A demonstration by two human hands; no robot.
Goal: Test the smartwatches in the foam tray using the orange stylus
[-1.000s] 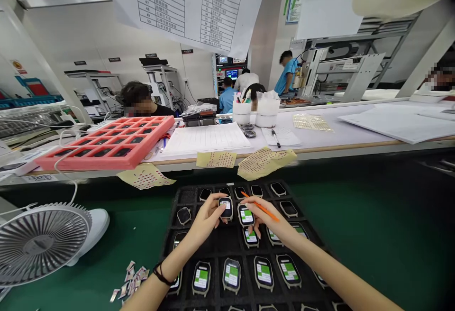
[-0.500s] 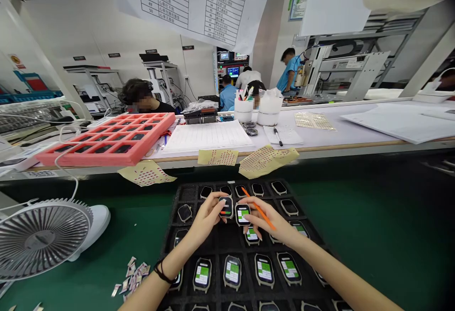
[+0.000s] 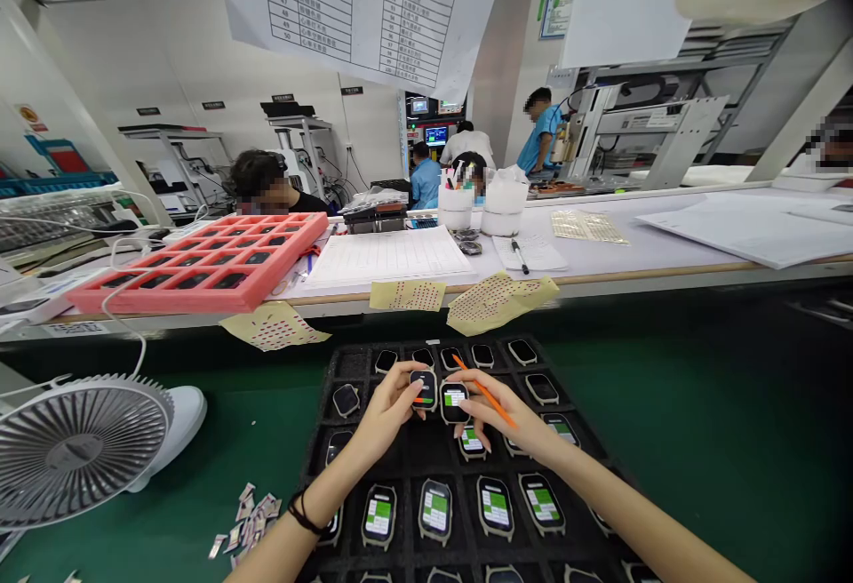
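Observation:
My left hand (image 3: 393,401) is closed around a smartwatch case (image 3: 424,389) with a dark screen and a small red and green strip; the thumb lies at its screen. Right beside it, my right hand (image 3: 493,405) grips a second smartwatch case (image 3: 454,403) whose screen shows green and white blocks. An orange stick (image 3: 490,394) is also tucked in the right hand, pointing up and left. Below both hands lies a black foam tray (image 3: 406,459) with several strapless watches in its compartments. Many of the nearer ones (image 3: 436,510) have lit green and white screens; the far ones are dark.
A white fan (image 3: 80,450) stands at the left on the green mat (image 3: 219,441), near a pile of small labels (image 3: 253,521). Behind, a shelf carries a pink foam tray (image 3: 267,285), paper sheets (image 3: 393,254) and white pots (image 3: 505,205). Several people are beyond it.
Both hands keep their hold on the two watches at almost the same place. My left thumb has shifted slightly on its watch's screen. The view has tilted very slightly.

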